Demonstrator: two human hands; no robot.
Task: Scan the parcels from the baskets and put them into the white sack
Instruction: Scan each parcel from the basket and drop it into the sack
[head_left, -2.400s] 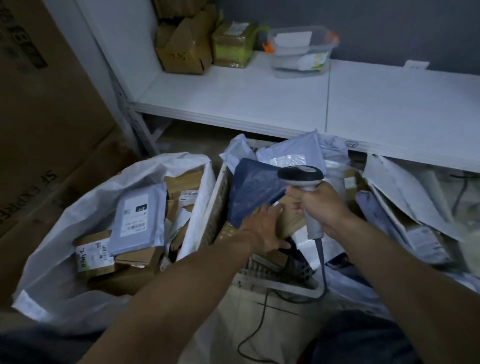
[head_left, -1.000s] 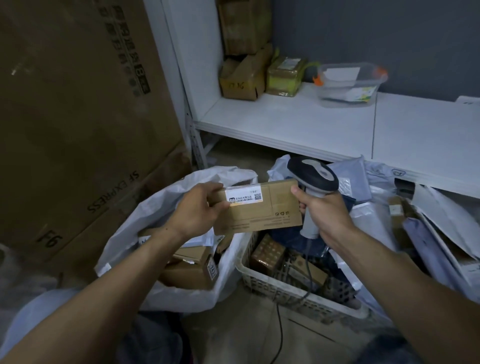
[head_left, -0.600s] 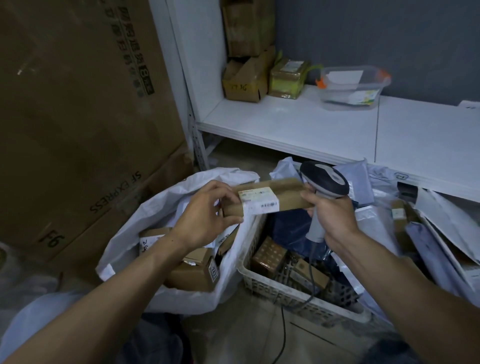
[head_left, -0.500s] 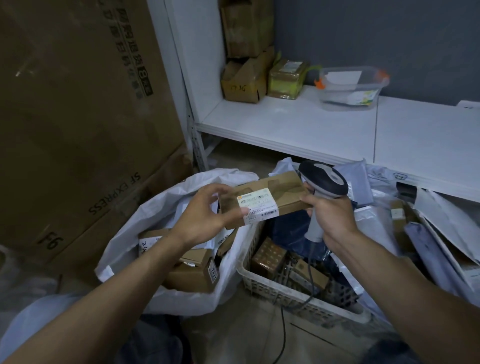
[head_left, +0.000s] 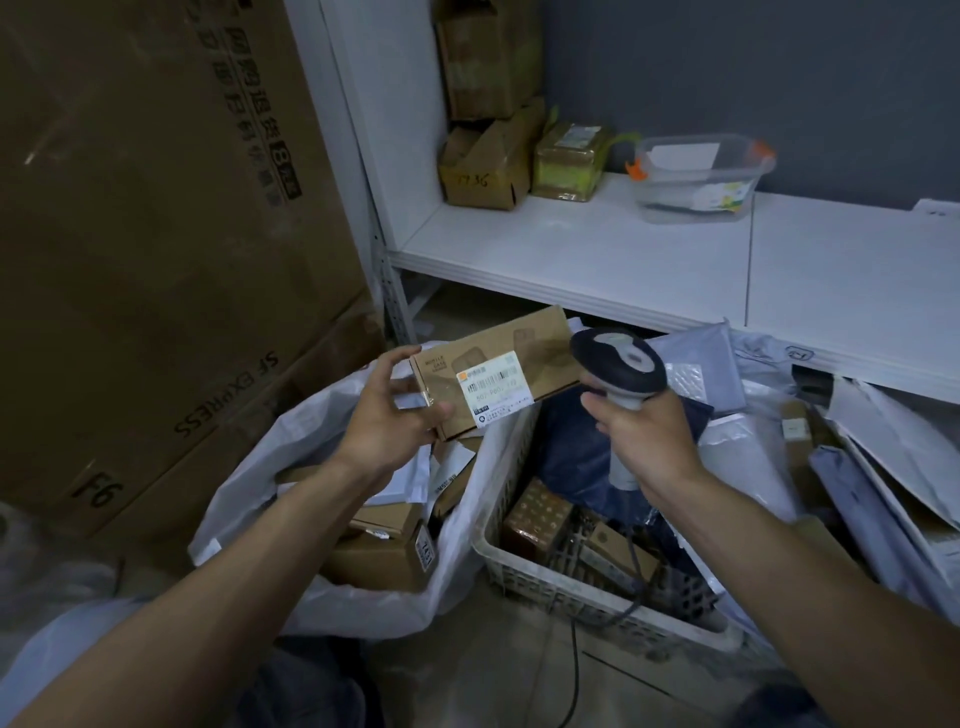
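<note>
While the left hand (head_left: 387, 415) pinches the flat cardboard parcel (head_left: 493, 376) by its near end above the white sack (head_left: 322, 587), and the right hand (head_left: 644, 434) clenches the scanner (head_left: 618, 366), the parcel looks light, stiff, and easiest held at its edges.

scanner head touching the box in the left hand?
Cannot tell. In the head view the scanner overlaps the right end of the box, hiding any gap or contact.

A white shelf (head_left: 597, 254) carries stacked cardboard boxes (head_left: 488, 156), a yellow-green wrapped box (head_left: 569, 161) beside them and a clear plastic tub (head_left: 698, 179) further right, while a large brown carton (head_left: 145, 234) stands at the left.
</note>
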